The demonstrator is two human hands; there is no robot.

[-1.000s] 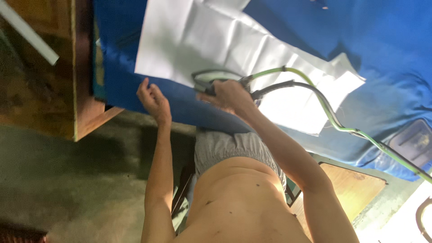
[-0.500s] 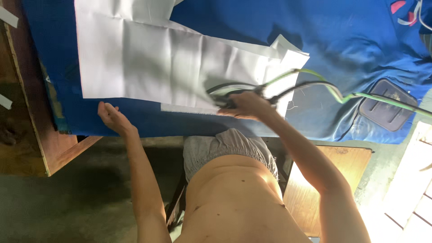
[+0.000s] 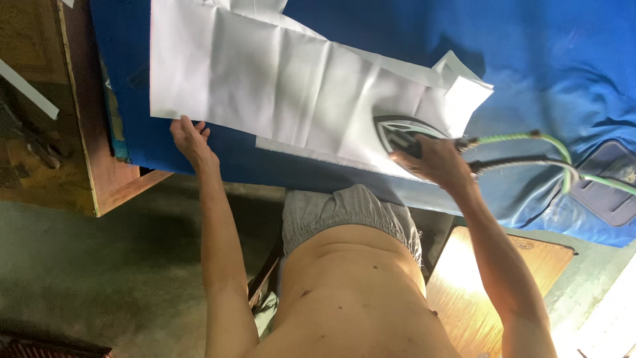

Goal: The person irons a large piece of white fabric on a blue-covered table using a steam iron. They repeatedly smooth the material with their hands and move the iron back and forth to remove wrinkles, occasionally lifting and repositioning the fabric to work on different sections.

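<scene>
Blue-covered table [image 3: 563,59], one white cloth [image 3: 278,86], one iron [image 3: 404,136], two hands

Iron [image 3: 404,134] half buried under the right hand [image 3: 434,162], handle fully covered, grip around it closed but fingers themselves out of sight. White fabric [image 3: 285,93] running off the top edge, upper end unseen. Left hand [image 3: 192,140] at the fabric's near edge, fingertips tucked by the hem, touching or just short impossible to judge. Green hose [image 3: 530,138] and dark cable [image 3: 530,161] heading right, lost past the frame edge. Grey pad [image 3: 609,182] clipped by the right border. Blue cover [image 3: 530,59] cut at top and right. Wooden bench [image 3: 40,132] sliced off at left, dark clutter on it too murky to name
</scene>
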